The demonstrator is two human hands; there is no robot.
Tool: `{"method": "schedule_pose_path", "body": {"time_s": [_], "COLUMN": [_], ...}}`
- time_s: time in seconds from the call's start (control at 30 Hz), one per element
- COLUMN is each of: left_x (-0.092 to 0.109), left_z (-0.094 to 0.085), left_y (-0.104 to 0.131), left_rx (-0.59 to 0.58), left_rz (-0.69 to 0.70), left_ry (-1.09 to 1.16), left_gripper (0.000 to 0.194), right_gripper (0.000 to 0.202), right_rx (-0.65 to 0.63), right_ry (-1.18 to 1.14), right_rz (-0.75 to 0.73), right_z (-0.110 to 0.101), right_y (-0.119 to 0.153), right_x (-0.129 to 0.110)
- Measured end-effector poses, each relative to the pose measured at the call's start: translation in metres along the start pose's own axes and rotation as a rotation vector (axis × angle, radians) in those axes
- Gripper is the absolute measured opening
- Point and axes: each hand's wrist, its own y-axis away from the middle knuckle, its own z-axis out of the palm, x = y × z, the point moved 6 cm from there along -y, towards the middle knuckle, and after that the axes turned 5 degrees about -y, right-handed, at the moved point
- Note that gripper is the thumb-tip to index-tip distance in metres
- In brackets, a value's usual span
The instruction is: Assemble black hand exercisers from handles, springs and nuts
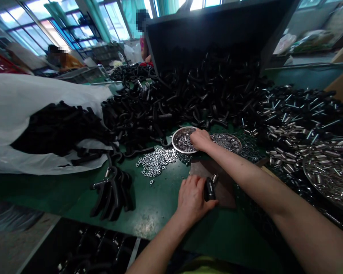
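Note:
My left hand (193, 196) is wrapped round a black plastic part (209, 189) on a brown board (224, 188); a metal spring (214, 178) sticks up beside it. My right hand (200, 139) reaches into a round steel bowl (173, 142) of small metal rings, its fingertips hidden among them. A second dish (228, 142) of small metal pieces lies to the right, partly behind my right wrist. Loose nuts (156, 161) are scattered on the green table (148, 203) left of the bowl.
Black parts (111, 192) stand grouped at left, beside a white sack (45, 89). A big dark bin (214, 34) spills black parts behind the bowls. Springs (286, 152) and bolts are heaped at right. A black crate (50, 247) sits low left. Two people are in the background.

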Motion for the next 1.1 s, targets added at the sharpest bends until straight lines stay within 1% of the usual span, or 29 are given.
{"method": "schedule_pose_path", "body": {"time_s": [0.07, 0.13, 0.23, 0.3, 0.37, 0.47, 0.53, 0.57, 0.63, 0.67, 0.73, 0.8, 0.93, 1.0, 1.1], "left_x": [-0.001, -0.002, -0.003, -0.003, -0.003, -0.004, -0.004, -0.004, -0.004, -0.003, -0.003, -0.003, -0.003, -0.003, -0.003], "left_z": [0.001, 0.002, 0.003, 0.003, 0.003, 0.003, 0.003, 0.003, 0.003, 0.003, 0.003, 0.004, 0.005, 0.006, 0.005], "left_y": [0.002, 0.003, 0.004, 0.003, 0.0, -0.003, -0.004, -0.004, -0.004, -0.004, -0.003, -0.003, -0.003, -0.003, -0.003], "left_rx": [-0.015, -0.019, -0.011, -0.006, -0.001, 0.001, 0.002, 0.004, 0.001, -0.001, -0.001, 0.004, 0.013, 0.013, 0.005], "left_rz": [0.009, 0.02, 0.032, 0.028, 0.016, 0.004, 0.004, 0.002, -0.002, -0.004, -0.003, 0.006, 0.016, 0.019, 0.021], "left_ry": [-0.04, -0.054, -0.055, -0.054, -0.055, -0.053, -0.044, -0.04, -0.038, -0.041, -0.05, -0.056, -0.06, -0.055, -0.048], "left_gripper": [0.061, 0.065, 0.066, 0.065, 0.063, 0.061, 0.061, 0.061, 0.059, 0.058, 0.057, 0.056, 0.055, 0.057, 0.059], "right_gripper": [0.016, 0.017, 0.023, 0.025, 0.021, 0.015, 0.015, 0.015, 0.015, 0.016, 0.021, 0.025, 0.025, 0.026, 0.022], "right_rx": [-0.017, -0.02, 0.013, 0.045, 0.062, 0.084, 0.085, 0.078, 0.055, 0.051, 0.054, 0.058, 0.029, 0.026, 0.043], "right_ry": [0.009, -0.001, -0.057, -0.119, -0.186, -0.394, -0.519, -0.545, -0.527, -0.514, -0.483, -0.425, -0.27, -0.24, -0.253], "right_rz": [-0.015, -0.034, -0.037, -0.033, -0.042, -0.083, -0.111, -0.119, -0.12, -0.116, -0.12, -0.154, -0.248, -0.252, -0.23], "right_z": [0.004, 0.004, -0.006, -0.015, -0.022, -0.026, -0.022, -0.018, -0.009, -0.005, 0.0, 0.001, 0.001, 0.003, 0.007], "right_y": [-0.003, -0.003, 0.004, 0.016, 0.037, 0.085, 0.12, 0.135, 0.156, 0.163, 0.168, 0.169, 0.17, 0.172, 0.174], "right_x": [-0.002, -0.002, -0.001, 0.002, 0.004, 0.007, 0.007, 0.006, 0.004, 0.002, -0.002, -0.009, -0.022, -0.022, -0.014]}}
